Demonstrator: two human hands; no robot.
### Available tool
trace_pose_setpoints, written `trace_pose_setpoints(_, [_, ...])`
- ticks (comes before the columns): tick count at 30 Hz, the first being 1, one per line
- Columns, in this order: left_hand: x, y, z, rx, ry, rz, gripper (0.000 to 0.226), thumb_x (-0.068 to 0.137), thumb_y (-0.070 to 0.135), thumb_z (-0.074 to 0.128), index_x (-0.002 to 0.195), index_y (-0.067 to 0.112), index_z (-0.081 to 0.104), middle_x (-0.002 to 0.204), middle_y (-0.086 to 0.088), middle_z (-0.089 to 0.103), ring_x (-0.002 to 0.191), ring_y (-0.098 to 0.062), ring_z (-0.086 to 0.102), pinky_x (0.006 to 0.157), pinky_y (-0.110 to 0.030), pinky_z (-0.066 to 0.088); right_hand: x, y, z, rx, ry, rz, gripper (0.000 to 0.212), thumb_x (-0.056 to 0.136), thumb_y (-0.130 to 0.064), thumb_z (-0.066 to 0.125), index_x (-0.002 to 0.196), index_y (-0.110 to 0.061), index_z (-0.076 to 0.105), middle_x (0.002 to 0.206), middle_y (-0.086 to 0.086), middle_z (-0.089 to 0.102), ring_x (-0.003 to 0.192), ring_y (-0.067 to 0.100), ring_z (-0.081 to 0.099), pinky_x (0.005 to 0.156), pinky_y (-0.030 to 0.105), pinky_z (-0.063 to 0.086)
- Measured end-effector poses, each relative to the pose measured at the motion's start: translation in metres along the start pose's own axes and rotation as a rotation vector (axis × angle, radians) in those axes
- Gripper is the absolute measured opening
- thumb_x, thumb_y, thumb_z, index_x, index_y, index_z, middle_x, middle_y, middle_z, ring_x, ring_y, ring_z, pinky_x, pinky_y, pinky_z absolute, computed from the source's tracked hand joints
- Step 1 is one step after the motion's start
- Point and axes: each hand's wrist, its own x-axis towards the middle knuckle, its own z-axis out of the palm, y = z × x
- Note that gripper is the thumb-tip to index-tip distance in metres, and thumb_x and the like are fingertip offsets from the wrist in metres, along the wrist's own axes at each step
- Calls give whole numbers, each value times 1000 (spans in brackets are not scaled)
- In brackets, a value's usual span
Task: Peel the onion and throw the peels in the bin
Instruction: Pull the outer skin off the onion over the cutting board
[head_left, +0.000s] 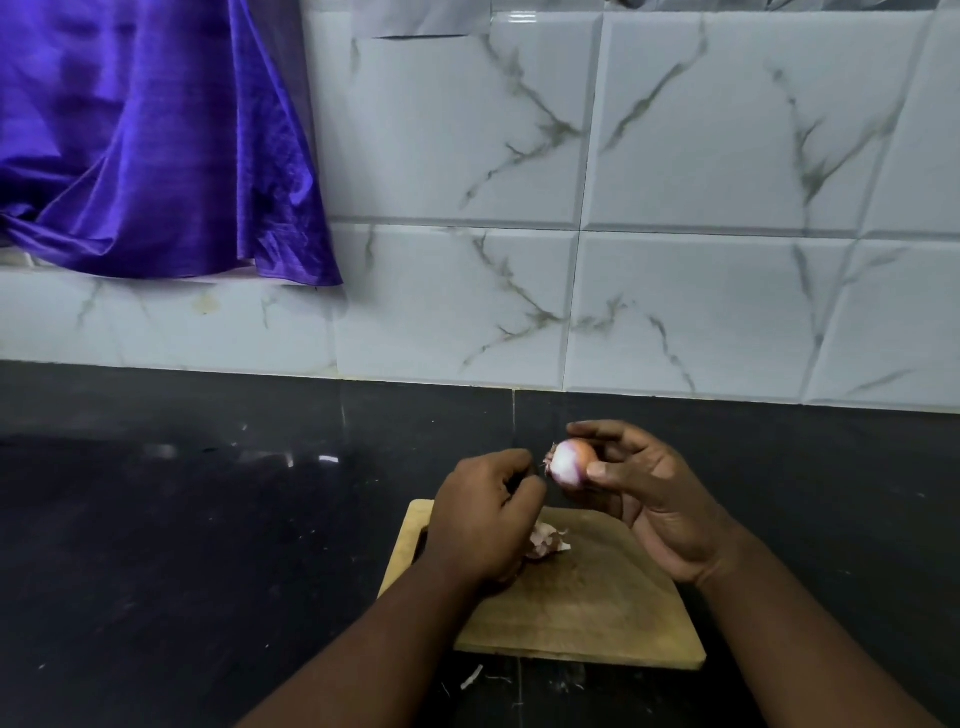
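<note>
A small pink-white onion (570, 462) is held above the far edge of a wooden cutting board (582, 613). My right hand (649, 493) grips it between thumb and fingers. My left hand (485, 514) hovers just left of the onion with curled fingers, its fingertips close to the onion's root end; whether it pinches a bit of skin I cannot tell. A small pile of loose onion peels (545, 540) lies on the board, partly hidden under my left hand.
The board lies on a dark stone counter (182, 545). A scrap of peel (471, 677) lies on the counter before the board. White marble-pattern tiles (675, 208) form the back wall, and a purple cloth (156, 145) hangs at upper left. No bin is in view.
</note>
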Motion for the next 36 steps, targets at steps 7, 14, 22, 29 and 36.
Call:
trace_pose_setpoints(7, [-1, 0, 4, -8, 23, 68, 39, 99, 51, 52, 73, 23, 60, 64, 0, 57, 62, -18, 56, 57, -47, 45, 0, 2, 2, -104, 15, -40, 48, 79, 3, 72, 126, -1, 66, 123, 23, 72, 113, 31, 72, 95, 36, 60])
trace_pose_setpoints(14, [-1, 0, 4, 28, 19, 53, 30, 99, 38, 52, 73, 24, 56, 64, 2, 53, 61, -19, 52, 55, -45, 42, 1, 5, -3, -192, 3, -60, 50, 69, 5, 83, 116, -4, 69, 118, 21, 74, 110, 32, 71, 88, 37, 60])
trace_pose_setpoints(22, [-1, 5, 3, 247, 46, 71, 37, 94, 26, 58, 64, 34, 39, 60, 7, 46, 57, -11, 45, 52, -28, 29, 1, 7, -2, -433, 14, -150, 51, 62, -3, 94, 106, -9, 68, 113, 16, 74, 107, 31, 72, 91, 46, 61])
trace_pose_setpoints(29, [1, 4, 3, 209, 75, 27, 37, 95, 30, 52, 62, 35, 37, 58, 6, 44, 55, -11, 41, 51, -28, 26, 1, 5, -3, -163, -14, -102, 42, 69, 5, 78, 109, -3, 67, 110, 21, 74, 101, 31, 72, 82, 37, 62])
trace_pose_setpoints(36, [1, 5, 4, 253, 31, 9, 29, 94, 35, 45, 65, 33, 40, 61, 8, 46, 58, -11, 43, 52, -28, 26, 1, 6, -5, -80, -40, -11, 35, 75, 1, 69, 108, -8, 77, 109, 22, 74, 93, 31, 74, 78, 38, 63])
